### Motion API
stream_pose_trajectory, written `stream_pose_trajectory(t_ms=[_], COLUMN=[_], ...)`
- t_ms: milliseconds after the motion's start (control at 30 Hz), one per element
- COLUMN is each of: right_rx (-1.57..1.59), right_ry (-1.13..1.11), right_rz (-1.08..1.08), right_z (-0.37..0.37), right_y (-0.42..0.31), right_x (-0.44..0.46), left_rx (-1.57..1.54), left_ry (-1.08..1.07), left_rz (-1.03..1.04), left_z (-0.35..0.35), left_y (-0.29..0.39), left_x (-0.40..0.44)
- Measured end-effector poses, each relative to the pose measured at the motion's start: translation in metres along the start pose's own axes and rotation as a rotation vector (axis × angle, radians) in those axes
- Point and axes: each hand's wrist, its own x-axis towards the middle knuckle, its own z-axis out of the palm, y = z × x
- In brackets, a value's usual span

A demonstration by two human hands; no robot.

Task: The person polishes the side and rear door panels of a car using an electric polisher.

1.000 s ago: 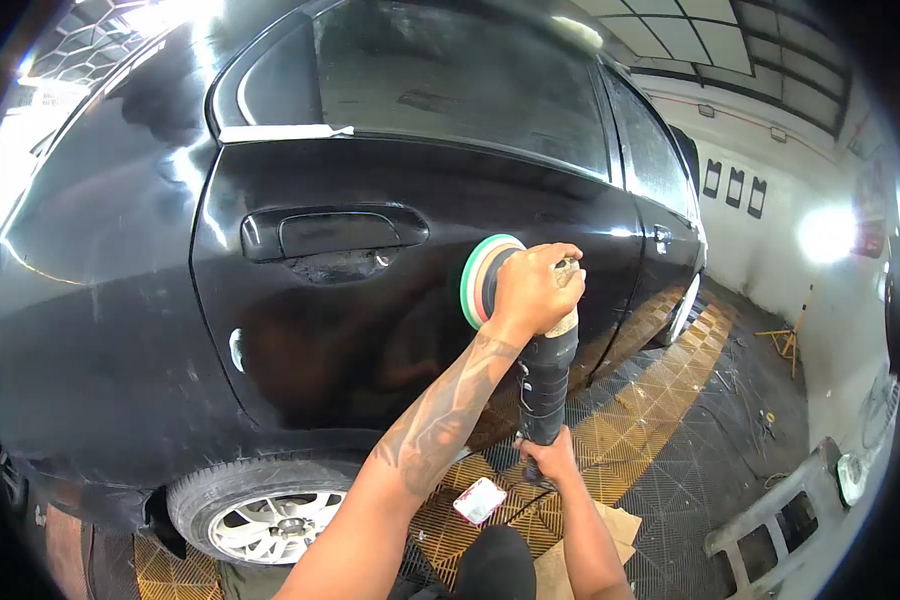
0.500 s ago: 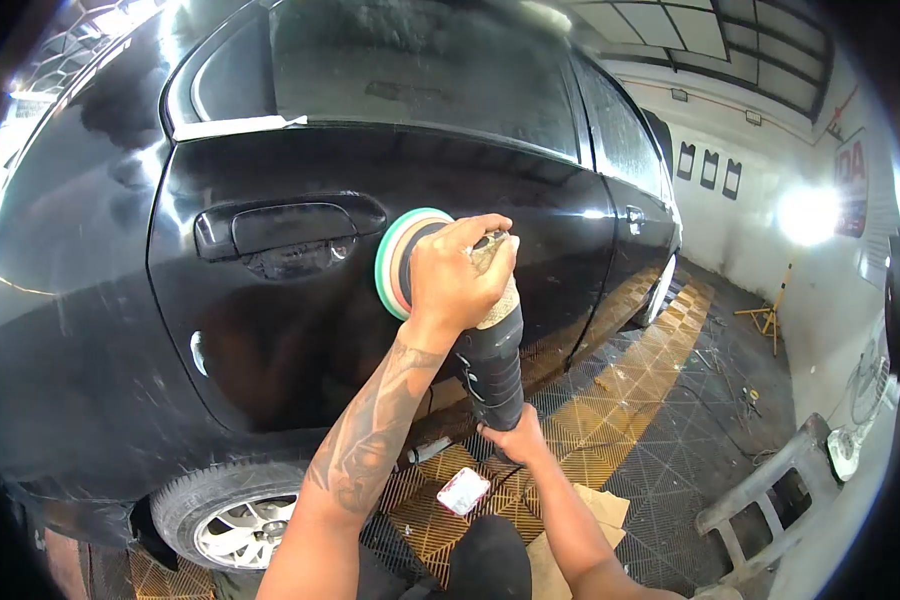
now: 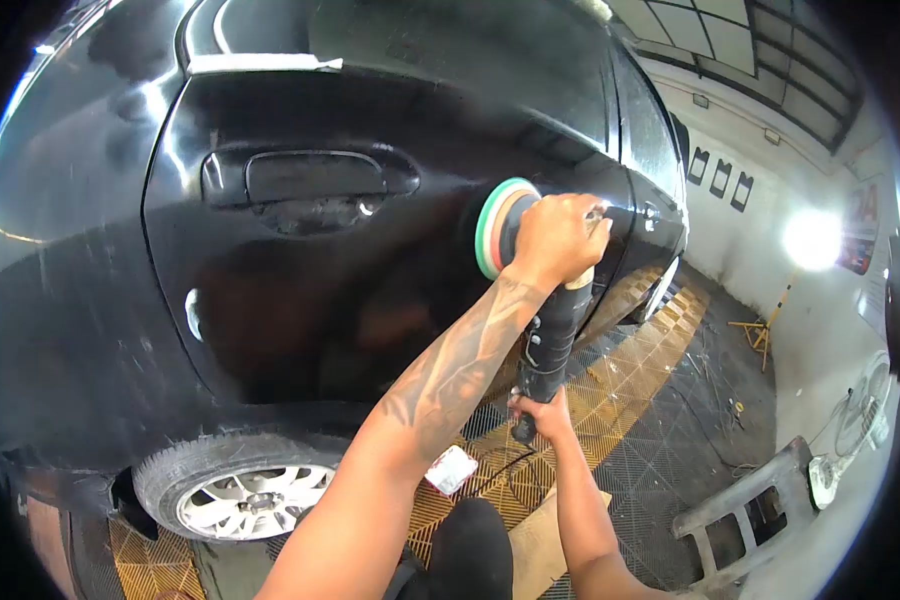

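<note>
A black car polisher [image 3: 552, 340] with a layered green, white and orange pad [image 3: 492, 232] is held in both my hands. My left hand [image 3: 558, 238] wraps over the head of the machine, just behind the pad. Lower down, my right hand [image 3: 544, 412] grips the rear end of its body. The pad is tilted nearly edge-on to me against the glossy black car door [image 3: 300, 300], right of the door handle [image 3: 315, 176]; its contact face is hidden. A white strip [image 3: 265, 63] lies along the window's lower edge.
Below the door is a wheel [image 3: 260, 500] with white spokes. A small white-and-red item [image 3: 452, 470] and cardboard [image 3: 535, 550] lie on the floor grating. To the right stand a lit work lamp [image 3: 813, 240] on a yellow tripod, a fan [image 3: 863, 410] and a grey frame-like panel [image 3: 750, 515].
Both hands have carried the polisher rightward along the door, away from the handle. The view has tipped downward a little, showing less of the window.
</note>
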Motion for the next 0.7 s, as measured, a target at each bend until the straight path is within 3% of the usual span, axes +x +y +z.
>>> stream_pose_trajectory(t_ms=[167, 367, 433, 533, 633, 667, 700], right_rx=[-0.003, -0.138, -0.206, -0.214, -0.209, -0.193, -0.196], right_ry=[-0.040, -0.095, -0.030, -0.090, -0.099, -0.053, -0.056], right_rz=[-0.004, -0.096, -0.230, -0.165, -0.076, -0.204, -0.199], right_z=[0.007, 0.026, 0.028, 0.030, 0.028, 0.028, 0.027], right_y=[-0.008, -0.017, -0.001, -0.014, -0.027, -0.016, -0.017], right_x=[-0.002, -0.010, -0.005, -0.005, -0.008, -0.003, -0.005], left_rx=[-0.004, 0.010, -0.010, -0.003, -0.038, -0.025, -0.025], left_ry=[-0.017, 0.158, 0.192, 0.245, 0.191, 0.189, 0.190], left_rz=[-0.027, 0.054, 0.069, 0.147, 0.097, 0.098, 0.092], left_z=[-0.018, -0.063, -0.075, -0.079, -0.075, -0.069, -0.061], left_y=[0.006, 0.014, 0.015, 0.010, 0.014, 0.012, 0.010], left_x=[-0.001, -0.013, -0.017, -0.017, -0.015, -0.013, -0.010])
